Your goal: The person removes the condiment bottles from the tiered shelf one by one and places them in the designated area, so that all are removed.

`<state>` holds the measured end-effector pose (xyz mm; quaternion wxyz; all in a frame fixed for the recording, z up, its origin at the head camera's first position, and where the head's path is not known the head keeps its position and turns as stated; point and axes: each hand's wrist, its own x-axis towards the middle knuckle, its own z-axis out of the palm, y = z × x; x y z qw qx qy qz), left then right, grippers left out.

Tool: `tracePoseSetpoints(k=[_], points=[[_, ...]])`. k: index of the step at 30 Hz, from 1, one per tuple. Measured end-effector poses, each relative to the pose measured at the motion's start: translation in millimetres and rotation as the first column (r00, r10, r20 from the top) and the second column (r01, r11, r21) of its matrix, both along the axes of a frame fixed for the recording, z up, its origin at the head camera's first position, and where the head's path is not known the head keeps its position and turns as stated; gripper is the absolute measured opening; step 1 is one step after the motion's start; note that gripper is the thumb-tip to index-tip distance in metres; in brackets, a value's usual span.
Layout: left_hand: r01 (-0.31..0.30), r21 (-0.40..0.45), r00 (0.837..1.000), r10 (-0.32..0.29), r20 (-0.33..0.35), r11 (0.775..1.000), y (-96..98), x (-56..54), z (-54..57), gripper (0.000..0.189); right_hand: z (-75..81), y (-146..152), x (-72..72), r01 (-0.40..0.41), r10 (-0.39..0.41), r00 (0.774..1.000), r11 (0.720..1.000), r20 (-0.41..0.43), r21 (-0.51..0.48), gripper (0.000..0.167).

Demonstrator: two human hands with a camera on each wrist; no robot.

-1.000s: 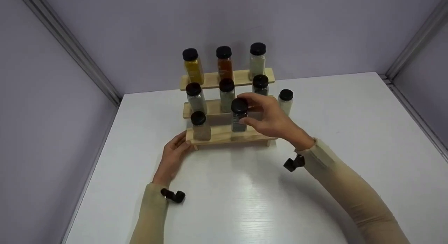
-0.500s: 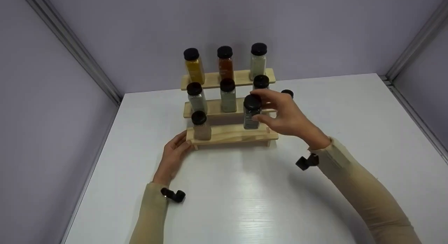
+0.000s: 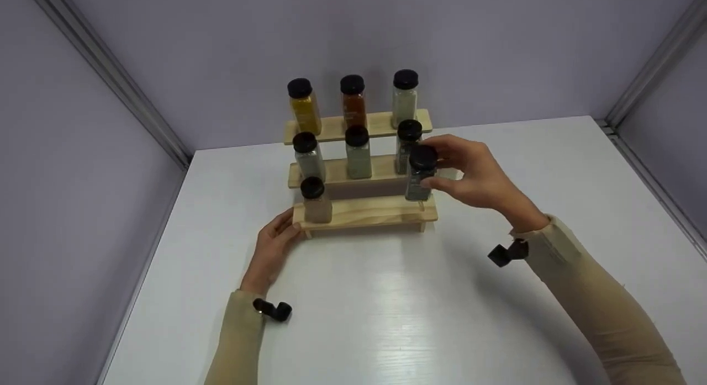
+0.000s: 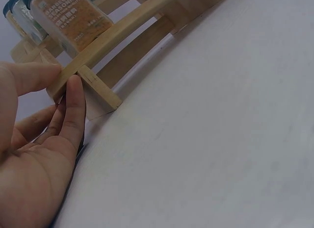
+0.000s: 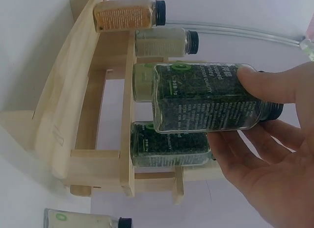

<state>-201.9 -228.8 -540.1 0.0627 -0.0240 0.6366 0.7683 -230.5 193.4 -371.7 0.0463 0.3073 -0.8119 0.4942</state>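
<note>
A three-step wooden rack (image 3: pixel 364 212) stands on the white table (image 3: pixel 386 318). My right hand (image 3: pixel 442 167) grips a black-capped jar of dark green herbs (image 3: pixel 420 178) upright over the right end of the lowest step. In the right wrist view, thumb and fingers wrap that jar (image 5: pixel 206 103) near its cap. My left hand (image 3: pixel 280 231) rests with straight fingers against the left end of the lowest step (image 4: pixel 93 56). A jar of tan powder (image 3: pixel 316 204) stands there. Three jars stand on the middle step and three on the top step.
A pale jar (image 5: pixel 83 220) stands on the table right of the rack; in the head view my right hand hides most of it. Grey walls close in behind and at both sides. Bare tabletop lies in front of the rack.
My right hand has carried the green herb jar from the middle of the lowest step to its right end. The left hand and the rack have stayed put.
</note>
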Motion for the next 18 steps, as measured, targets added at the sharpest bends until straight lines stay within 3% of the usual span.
tracePoseSetpoints(k=[6, 18], points=[[-0.002, 0.012, 1.0, 0.002, -0.019, 1.0, -1.1, -0.8, -1.2, 0.057, 6.1, 16, -3.4, 0.009, -0.007, 0.997, 1.0, 0.071, -0.024, 0.051], [-0.021, -0.027, 1.0, 0.02, -0.014, 0.999, -0.1, 0.3, 0.3, 0.057, 10.9, 49, -13.0, 0.007, -0.005, 0.997, 0.999, 0.073, -0.032, 0.052]])
